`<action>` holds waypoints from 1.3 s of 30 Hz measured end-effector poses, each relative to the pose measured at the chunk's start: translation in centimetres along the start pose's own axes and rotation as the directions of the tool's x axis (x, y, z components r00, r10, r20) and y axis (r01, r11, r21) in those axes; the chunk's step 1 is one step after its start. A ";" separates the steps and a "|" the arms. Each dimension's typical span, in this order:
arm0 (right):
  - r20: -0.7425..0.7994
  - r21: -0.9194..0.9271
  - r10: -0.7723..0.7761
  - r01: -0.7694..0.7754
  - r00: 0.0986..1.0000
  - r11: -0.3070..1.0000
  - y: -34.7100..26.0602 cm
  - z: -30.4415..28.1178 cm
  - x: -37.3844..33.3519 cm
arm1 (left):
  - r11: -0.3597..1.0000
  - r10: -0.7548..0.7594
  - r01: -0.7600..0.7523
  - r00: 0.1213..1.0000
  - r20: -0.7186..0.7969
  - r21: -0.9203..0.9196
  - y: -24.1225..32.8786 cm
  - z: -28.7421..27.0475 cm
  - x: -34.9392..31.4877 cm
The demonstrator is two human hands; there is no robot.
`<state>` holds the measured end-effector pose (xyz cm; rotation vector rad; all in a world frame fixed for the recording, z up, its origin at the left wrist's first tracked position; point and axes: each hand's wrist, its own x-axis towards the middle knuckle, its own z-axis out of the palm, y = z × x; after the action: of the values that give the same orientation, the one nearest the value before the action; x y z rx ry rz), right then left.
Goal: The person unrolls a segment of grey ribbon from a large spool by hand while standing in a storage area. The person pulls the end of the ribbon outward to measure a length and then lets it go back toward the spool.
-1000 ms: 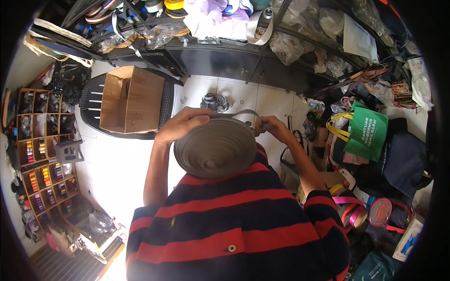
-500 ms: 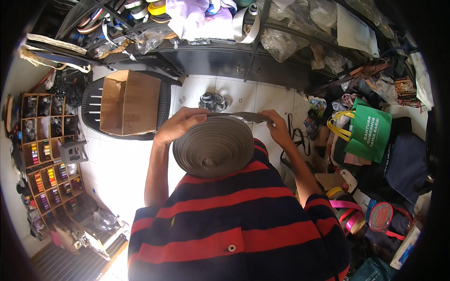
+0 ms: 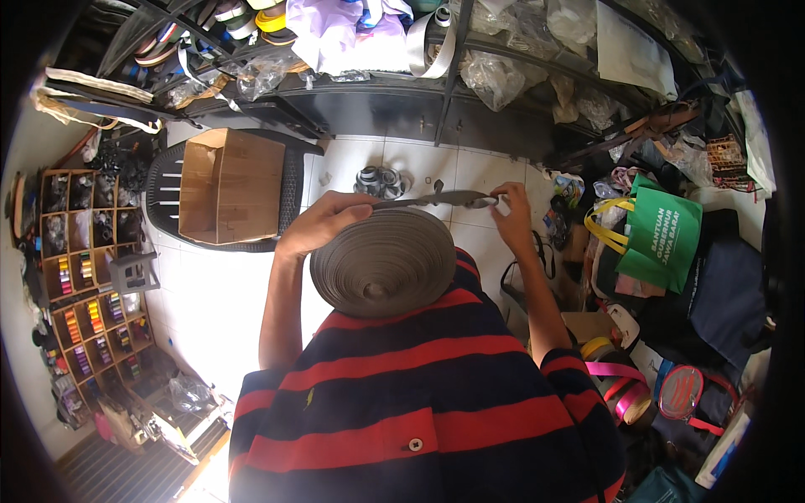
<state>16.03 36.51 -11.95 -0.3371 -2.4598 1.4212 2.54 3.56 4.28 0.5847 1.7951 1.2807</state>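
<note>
A large, flat roll of grey webbing strap (image 3: 381, 264) rests against the front of my striped shirt. My left hand (image 3: 331, 222) grips the roll's far left edge, thumb on top and fingers beneath. From the roll's far side a loose length of the strap (image 3: 457, 199) runs to the right, slightly twisted. My right hand (image 3: 513, 218) pinches the end of that length between thumb and fingers, away from the roll.
A cardboard box (image 3: 247, 184) sits on a black chair (image 3: 292, 180) at the left. Small coiled items (image 3: 381, 180) lie on the tiled floor ahead. Black shelving (image 3: 377, 113) spans the far side. A green bag (image 3: 658, 235) and piled goods crowd the right; a thread rack (image 3: 92, 285) stands left.
My right hand has moved a little to the right, drawing out a longer stretch of strap from the roll. My left hand and the roll have barely moved.
</note>
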 end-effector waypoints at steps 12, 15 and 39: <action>0.610 0.448 -0.386 0.101 0.692 0.888 -13.0 4.2 7.0 | 0.993 -0.009 0.004 0.999 0.039 0.120 1.0 0.5 0.3; 0.731 0.445 -0.390 0.041 0.559 0.895 -12.5 5.8 8.5 | 0.990 0.003 -0.004 1.000 0.009 0.140 1.2 0.5 0.1; 0.697 0.286 -0.058 -0.203 0.715 0.937 -15.8 3.3 7.9 | 0.882 -0.160 0.075 0.976 -0.145 -0.466 -0.9 0.9 -2.1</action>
<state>6.53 28.76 1.19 0.2473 -2.6483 2.3167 4.57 2.10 4.06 0.0934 1.5565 1.6436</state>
